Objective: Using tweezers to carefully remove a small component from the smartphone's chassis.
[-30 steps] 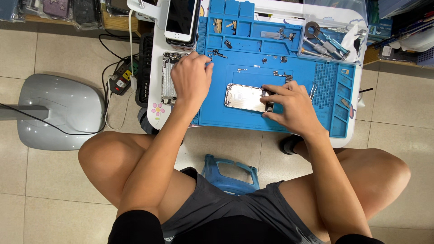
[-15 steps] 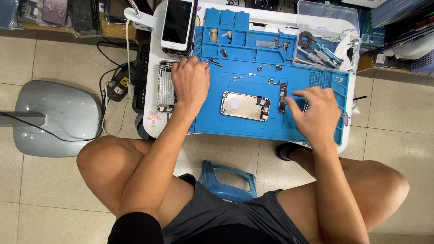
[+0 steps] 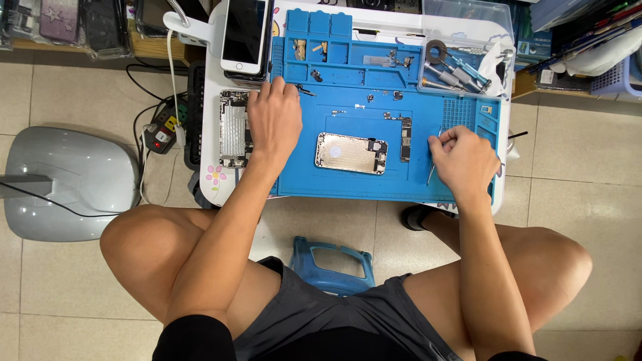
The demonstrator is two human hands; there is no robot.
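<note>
Gutted phone shell (image 3: 352,153) lies mid-mat, parts scattered unrefitted; right hand (image 3: 463,160) pinches tweezers (image 3: 432,170), left hand (image 3: 274,120) rests fingers-together.

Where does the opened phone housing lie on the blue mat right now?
In the head view, the opened phone housing lies mid-mat, between the left hand and right hand, untouched.

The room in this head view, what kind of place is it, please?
Probably a small phone repair bench. An opened phone housing lies on a blue repair mat with loose small parts, screwdrivers sit in a clear tray, and phone cases hang nearby.
</note>
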